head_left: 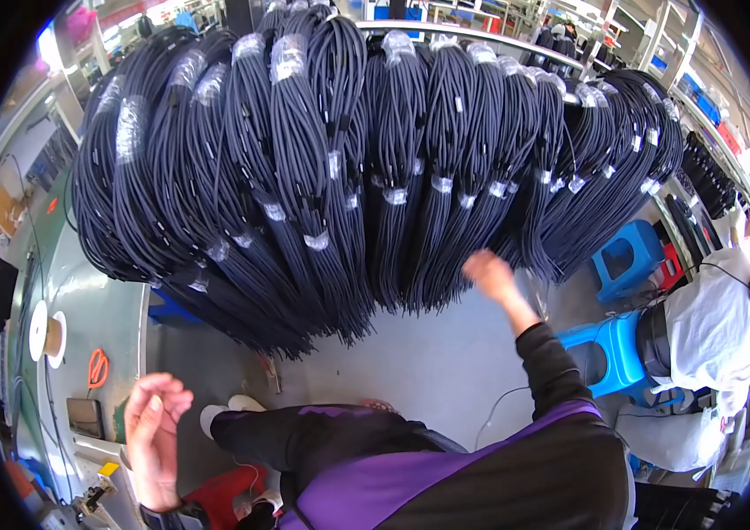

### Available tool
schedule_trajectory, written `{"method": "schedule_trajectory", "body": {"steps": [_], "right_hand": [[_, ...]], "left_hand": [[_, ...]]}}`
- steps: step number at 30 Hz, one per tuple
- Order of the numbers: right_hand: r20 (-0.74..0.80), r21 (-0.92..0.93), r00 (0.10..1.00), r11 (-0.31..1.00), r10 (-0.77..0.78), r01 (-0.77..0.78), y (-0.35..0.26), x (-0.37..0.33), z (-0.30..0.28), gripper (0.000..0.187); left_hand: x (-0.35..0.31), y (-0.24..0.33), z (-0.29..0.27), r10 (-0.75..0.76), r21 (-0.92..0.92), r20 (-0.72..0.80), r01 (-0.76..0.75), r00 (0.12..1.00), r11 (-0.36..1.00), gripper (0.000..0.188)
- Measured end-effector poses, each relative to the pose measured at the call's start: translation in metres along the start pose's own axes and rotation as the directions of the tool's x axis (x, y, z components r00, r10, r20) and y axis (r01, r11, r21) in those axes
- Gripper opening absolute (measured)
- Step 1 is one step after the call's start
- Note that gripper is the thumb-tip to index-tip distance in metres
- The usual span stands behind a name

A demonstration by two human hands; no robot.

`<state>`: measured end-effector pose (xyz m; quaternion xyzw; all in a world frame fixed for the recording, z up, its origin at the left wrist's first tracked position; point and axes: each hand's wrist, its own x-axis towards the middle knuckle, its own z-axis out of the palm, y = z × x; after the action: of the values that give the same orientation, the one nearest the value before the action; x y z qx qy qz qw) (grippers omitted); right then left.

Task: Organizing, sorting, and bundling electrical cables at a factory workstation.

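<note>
A long row of black cable bundles [295, 141] hangs from a metal rail [472, 37] in front of me. Clear plastic wrap binds each bundle near the top and again lower down, and the loose cable ends fan out below. My right hand [490, 274] reaches forward at the lower ends of the bundles right of the middle. Its fingers are smeared by motion, and whether they touch a cable is unclear. My left hand [156, 433] is raised beside the workbench at lower left, fingers loosely bent and apart, with nothing in it.
On the green-topped workbench [92, 291] at left lie orange-handled scissors [98, 367], a spool [46, 335] and a dark flat box [85, 417]. Blue plastic stools [629, 258] stand at right, where a person in a white top [715, 322] sits. A thin cord [494, 409] crosses the grey floor.
</note>
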<state>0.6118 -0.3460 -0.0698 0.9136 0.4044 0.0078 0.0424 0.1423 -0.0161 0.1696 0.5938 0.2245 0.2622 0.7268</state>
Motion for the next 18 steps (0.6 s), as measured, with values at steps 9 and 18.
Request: {"method": "schedule_trajectory", "body": {"steps": [9,18], "right_hand": [[0.346,0.688,0.493,0.573,-0.799,0.445,-0.318,0.015,-0.035,0.064],[0.061,0.758,-0.288,-0.143,-0.956,0.636,-0.538,-0.033,-0.118,0.040]], "left_hand": [[-0.103,-0.073,-0.061,-0.220,-0.140,-0.466,0.174,0.857,0.975,0.026],[-0.270,-0.107,-0.037,-0.144,-0.131,-0.928,0.062,0.343,0.989,0.024]]}}
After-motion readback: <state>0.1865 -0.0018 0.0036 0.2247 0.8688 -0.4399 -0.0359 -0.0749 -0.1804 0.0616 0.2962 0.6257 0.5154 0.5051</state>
